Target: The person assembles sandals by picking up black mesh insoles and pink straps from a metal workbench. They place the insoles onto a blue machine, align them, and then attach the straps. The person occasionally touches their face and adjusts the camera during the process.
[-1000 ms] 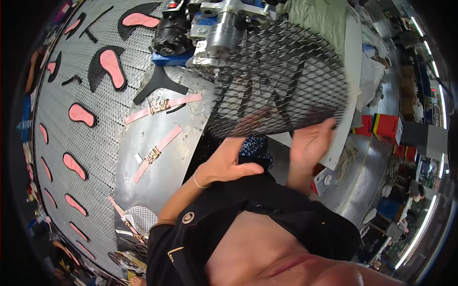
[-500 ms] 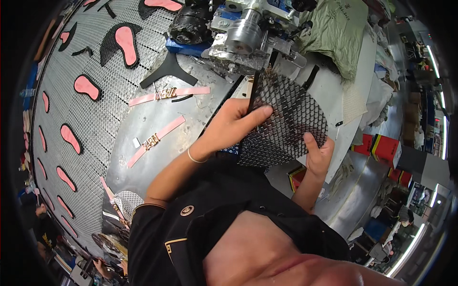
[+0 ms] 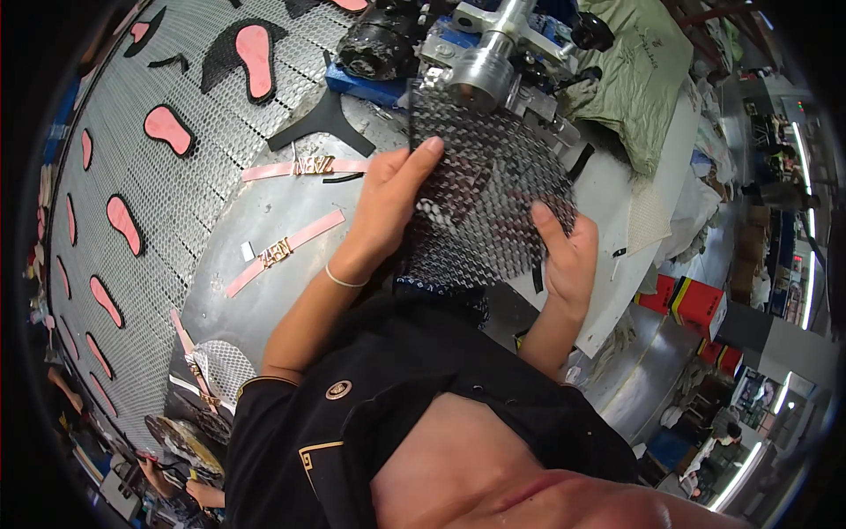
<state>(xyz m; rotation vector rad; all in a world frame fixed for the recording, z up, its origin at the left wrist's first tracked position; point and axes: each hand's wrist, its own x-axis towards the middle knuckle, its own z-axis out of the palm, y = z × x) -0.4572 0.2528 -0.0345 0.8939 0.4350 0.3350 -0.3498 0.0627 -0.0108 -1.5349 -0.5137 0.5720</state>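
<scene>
A black open-weave mesh piece (image 3: pixel 489 198) with a curved right edge is spread between my two hands. My left hand (image 3: pixel 395 185) grips its left side, thumb on top and fingers out of sight beneath. At the opposite edge my right hand (image 3: pixel 568 260) pinches the mesh with the thumb above. The upper part of the mesh overlaps the metal roller machine (image 3: pixel 485 78) in view; whether it touches the machine I cannot tell. Close to my left hand lies a pink strap with gold metal letters (image 3: pixel 308 166), and a second pink strap (image 3: pixel 280 251) is nearer me.
A wire-mesh conveyor (image 3: pixel 207 115) on the left carries several pink, black-edged insoles (image 3: pixel 167 130). A black three-armed piece (image 3: pixel 326 123) lies on the metal table (image 3: pixel 256 212). Green sacking (image 3: pixel 639 84) is at the back right, red boxes (image 3: pixel 696 309) below it. Another person's hand (image 3: pixel 204 494) shows lower left.
Both hands have moved left with the mesh, which now lies flatter and reaches up over the machine's front in view. The whole view has also shifted slightly.
</scene>
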